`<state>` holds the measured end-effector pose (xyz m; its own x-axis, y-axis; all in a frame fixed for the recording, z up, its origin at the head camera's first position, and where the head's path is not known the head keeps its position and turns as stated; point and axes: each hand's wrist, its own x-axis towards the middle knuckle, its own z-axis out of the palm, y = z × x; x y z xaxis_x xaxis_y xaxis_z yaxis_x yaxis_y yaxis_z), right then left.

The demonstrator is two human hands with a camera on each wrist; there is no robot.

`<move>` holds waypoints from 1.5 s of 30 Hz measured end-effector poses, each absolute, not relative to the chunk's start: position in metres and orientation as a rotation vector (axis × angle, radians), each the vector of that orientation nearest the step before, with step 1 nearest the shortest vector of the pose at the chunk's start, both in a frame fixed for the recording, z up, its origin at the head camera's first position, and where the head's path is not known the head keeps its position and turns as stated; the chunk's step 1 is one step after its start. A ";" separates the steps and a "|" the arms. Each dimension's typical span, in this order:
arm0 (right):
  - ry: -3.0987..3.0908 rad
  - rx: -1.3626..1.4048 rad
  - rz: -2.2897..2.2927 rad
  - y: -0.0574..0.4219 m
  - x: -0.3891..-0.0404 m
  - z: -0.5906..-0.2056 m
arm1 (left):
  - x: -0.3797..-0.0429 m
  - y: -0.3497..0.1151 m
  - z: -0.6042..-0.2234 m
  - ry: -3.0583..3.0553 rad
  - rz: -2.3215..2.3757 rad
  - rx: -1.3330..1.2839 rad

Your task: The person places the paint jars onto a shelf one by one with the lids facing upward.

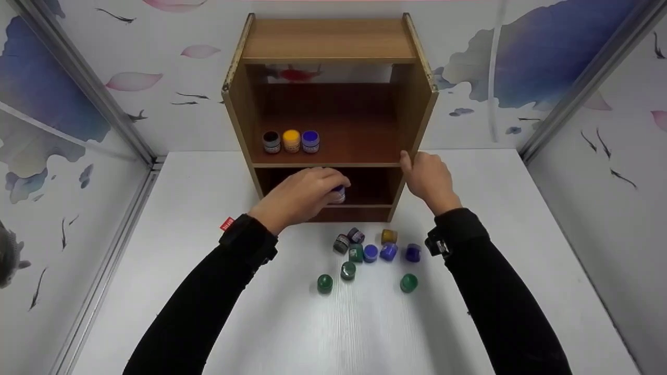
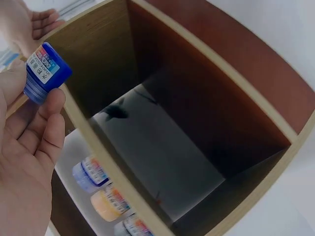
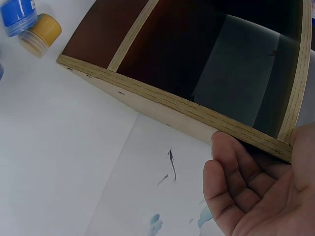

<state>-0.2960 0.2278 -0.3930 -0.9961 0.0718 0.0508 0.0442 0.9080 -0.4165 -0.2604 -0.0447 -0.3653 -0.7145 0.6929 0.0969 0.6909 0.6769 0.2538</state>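
Note:
My left hand (image 1: pixel 305 194) pinches a blue paint jar (image 2: pixel 48 73) between thumb and fingers, in front of the lower compartment of a small wooden shelf (image 1: pixel 329 39). In the left wrist view the jar's printed label faces the camera. My right hand (image 1: pixel 429 177) grips the shelf's right side panel (image 3: pixel 197 112), thumb at the front edge and fingers on the outer face. On the middle board stand a black-lidded jar (image 1: pixel 271 142), a yellow jar (image 1: pixel 292 141) and another blue jar (image 1: pixel 310 141), side by side at the left.
Several jars lie or stand on the white table (image 1: pixel 250 323) before the shelf, among them a green jar (image 1: pixel 409 283), a yellow-brown jar (image 1: pixel 389 236) and a dark blue jar (image 1: pixel 413 253). Patterned panels (image 1: pixel 198 31) in metal frames enclose the table behind and at both sides.

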 end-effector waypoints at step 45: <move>-2.970 -0.086 0.636 0.226 -0.294 -0.393 | -0.342 -0.035 -0.340 3.132 0.234 1.147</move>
<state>-0.2945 0.2264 -0.3926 -0.9931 0.0768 0.0888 0.0337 0.9109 -0.4112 -0.3421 -0.0347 -0.3398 -0.7466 0.6224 0.2352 0.6504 0.7572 0.0608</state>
